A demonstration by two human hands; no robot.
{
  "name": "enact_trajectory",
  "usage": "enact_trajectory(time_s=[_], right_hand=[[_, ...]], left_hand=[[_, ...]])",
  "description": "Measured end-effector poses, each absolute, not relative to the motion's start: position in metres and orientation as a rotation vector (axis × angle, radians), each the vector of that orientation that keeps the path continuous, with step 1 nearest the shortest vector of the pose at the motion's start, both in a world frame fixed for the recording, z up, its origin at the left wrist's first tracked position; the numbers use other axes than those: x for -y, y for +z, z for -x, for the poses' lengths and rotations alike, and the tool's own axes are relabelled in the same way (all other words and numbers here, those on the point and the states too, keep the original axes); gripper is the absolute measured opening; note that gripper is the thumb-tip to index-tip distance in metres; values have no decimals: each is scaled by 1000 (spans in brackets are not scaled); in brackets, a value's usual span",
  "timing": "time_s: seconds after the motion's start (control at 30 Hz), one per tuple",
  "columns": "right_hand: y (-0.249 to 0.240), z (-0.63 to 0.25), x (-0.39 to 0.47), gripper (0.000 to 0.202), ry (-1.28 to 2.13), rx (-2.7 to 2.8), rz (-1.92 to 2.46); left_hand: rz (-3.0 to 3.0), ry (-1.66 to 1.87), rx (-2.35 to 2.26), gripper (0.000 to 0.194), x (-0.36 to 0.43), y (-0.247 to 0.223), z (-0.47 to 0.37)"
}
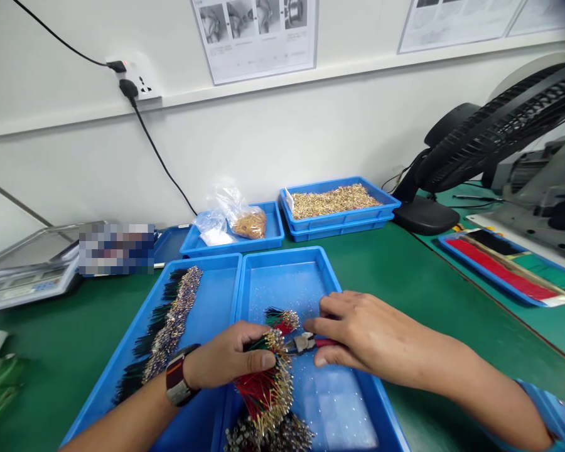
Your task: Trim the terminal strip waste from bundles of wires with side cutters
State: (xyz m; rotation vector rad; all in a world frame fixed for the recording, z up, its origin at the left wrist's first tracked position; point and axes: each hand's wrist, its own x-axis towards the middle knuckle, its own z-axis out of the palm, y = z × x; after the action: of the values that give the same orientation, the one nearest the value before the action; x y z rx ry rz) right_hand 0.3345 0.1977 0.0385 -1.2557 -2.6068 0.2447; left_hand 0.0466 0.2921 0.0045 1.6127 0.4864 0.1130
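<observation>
My left hand [233,358], with a watch strap on its wrist, is closed around a bundle of red and green wires [263,383] with metal tips. My right hand [358,329] grips red-handled cutting pliers [304,342]. The pliers' jaws reach the tips at the right side of the bundle. Behind the bundle, a small group of red and green wires [282,319] lies in the right blue tray [287,267]. Below my left hand, a pile of dark-tipped wires [273,436] is partly hidden by the held bundle.
The left blue tray [221,289] holds a long row of dark wires [169,326]. Behind stand a tray with plastic bags [247,223] and stacked trays of gold-coloured parts [334,201]. A black fan [475,138] stands right, near a tray of coloured wires [513,267]. A scale [32,282] sits left.
</observation>
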Motion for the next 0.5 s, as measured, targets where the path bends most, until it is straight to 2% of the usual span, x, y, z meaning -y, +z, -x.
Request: enact_trajectory(time_s=[0.33,0.5], right_hand=[[40,-335,-194,40,211,2610,1317],[40,-336,-197,42,60,2561,1351]], left_hand=[[-1588,142,-577,59,-291,-5,-49],[-1594,168,-555,53,-290,1,-51]])
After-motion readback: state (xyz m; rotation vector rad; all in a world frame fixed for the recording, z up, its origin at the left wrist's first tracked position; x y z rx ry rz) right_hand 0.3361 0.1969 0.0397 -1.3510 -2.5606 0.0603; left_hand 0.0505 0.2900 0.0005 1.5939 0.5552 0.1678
